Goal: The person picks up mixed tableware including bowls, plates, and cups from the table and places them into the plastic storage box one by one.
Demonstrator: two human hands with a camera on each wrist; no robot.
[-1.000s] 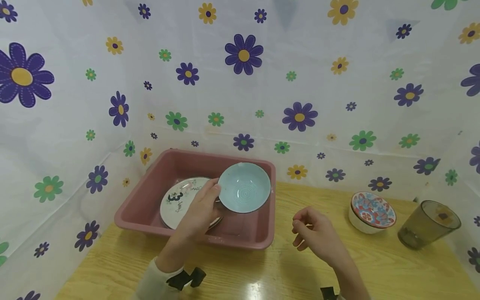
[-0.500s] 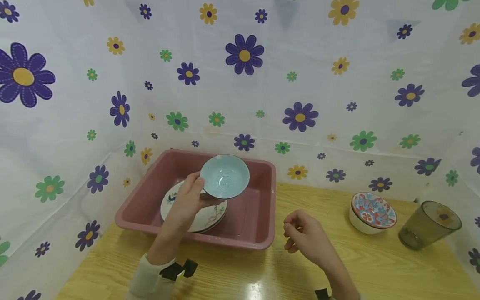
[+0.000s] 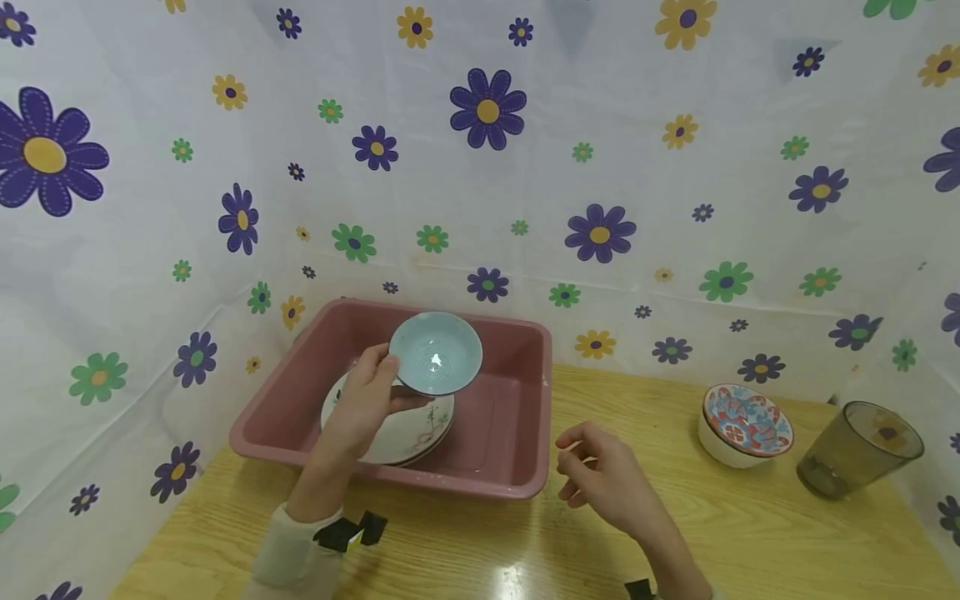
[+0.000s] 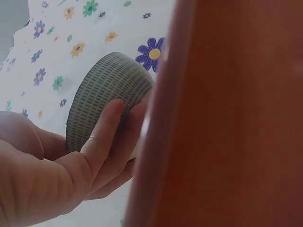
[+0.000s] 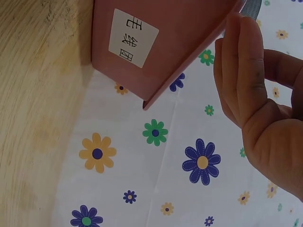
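A light blue bowl [image 3: 438, 350] is held by its left rim in my left hand [image 3: 358, 408], above the pink plastic basin [image 3: 491, 483]. From the left wrist view, the thumb lies at the rim and the fingers support the patterned outside of the bowl [image 4: 102, 94]. Below it, white plates [image 3: 401, 437] with a painted design lie stacked in the basin, partly covered by that hand. My right hand [image 3: 600, 479] hovers just right of the basin, fingers loosely bent and holding nothing; the right wrist view shows this hand [image 5: 265, 99] beside the basin's wall [image 5: 184, 33].
On the right of the wooden table [image 3: 600, 567] stand patterned red-and-blue bowls [image 3: 746, 425], stacked, and a tinted glass cup [image 3: 855, 450]. A flower-printed sheet [image 3: 480, 183] hangs behind and at both sides. The basin carries a white label [image 5: 133, 38] with handwriting.
My left hand has carried the bowl leftward from the basin's right side to over its middle, exposing more basin floor. My right hand has drifted slightly left.
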